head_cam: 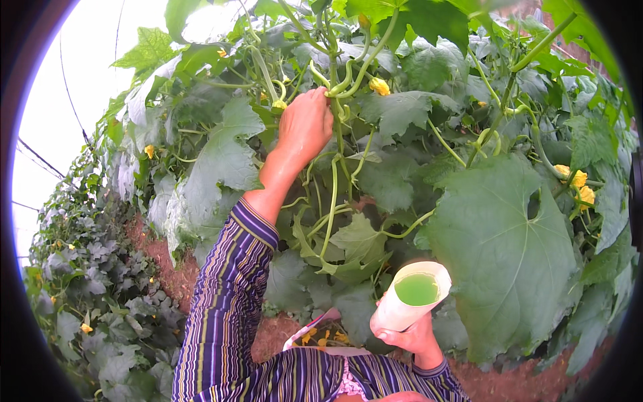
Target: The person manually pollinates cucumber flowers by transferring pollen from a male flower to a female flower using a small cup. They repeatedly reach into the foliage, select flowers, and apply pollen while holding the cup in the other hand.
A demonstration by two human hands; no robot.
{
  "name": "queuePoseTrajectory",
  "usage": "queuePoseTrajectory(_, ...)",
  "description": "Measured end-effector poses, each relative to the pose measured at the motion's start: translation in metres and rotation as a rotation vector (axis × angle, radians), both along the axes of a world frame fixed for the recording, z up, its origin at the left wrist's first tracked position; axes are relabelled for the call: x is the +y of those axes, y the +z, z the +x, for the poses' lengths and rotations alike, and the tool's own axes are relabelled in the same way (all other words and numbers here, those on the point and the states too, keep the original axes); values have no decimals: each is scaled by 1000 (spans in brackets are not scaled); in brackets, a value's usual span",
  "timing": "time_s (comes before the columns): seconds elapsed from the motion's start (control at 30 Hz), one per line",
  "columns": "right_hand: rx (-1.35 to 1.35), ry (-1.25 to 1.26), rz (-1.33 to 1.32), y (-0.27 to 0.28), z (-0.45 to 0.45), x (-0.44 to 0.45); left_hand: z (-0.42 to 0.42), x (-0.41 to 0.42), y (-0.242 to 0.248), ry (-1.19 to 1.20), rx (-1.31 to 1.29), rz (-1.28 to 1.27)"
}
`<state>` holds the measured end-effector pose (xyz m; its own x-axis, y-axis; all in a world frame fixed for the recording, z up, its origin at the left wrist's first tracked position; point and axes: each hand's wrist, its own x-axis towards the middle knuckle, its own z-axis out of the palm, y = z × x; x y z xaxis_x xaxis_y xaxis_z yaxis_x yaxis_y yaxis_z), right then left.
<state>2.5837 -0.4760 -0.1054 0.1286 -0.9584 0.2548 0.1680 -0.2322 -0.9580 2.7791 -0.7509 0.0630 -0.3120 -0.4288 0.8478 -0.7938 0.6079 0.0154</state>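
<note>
My left hand (307,123) reaches up to the plant's main stem (333,65), its fingertips closed at a node where leaf stalks and small curved green fruits meet. What exactly lies between the fingertips is hidden. Just left of the hand is a small yellow flower (279,104); another yellow flower (379,86) is to the right. Low in front of me, my right hand (412,337) is wrapped around a white cup (397,312), which tilts slightly and holds green liquid (416,290).
A large leaf (507,251) spreads right of the cup. Dense vines with yellow flowers (577,186) surround the hands. Near my body is an open bag (306,329) with yellow flowers inside. Reddish soil (173,269) shows between rows; thin wires hang at the upper left.
</note>
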Motion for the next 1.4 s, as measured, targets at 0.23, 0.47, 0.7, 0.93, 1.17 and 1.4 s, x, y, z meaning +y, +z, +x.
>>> queuePoseTrajectory(0.23,8,10,50,2,0,2,-4,8,29,-431,656,419)
queuePoseTrajectory(0.47,8,-45,78,4,5,4,-47,9,35,-852,704,715)
queuePoseTrajectory(0.7,54,-90,44,3,6,4,-15,1,40,-927,770,935)
queuePoseTrajectory(0.93,-39,-40,70,7,4,2,10,13,51,-951,703,1130)
queuePoseTrajectory(1.17,-57,9,128,15,11,-7,11,17,48,-1005,680,1157)
queuePoseTrajectory(1.4,-36,33,116,36,27,-10,12,47,39,-1013,611,986)
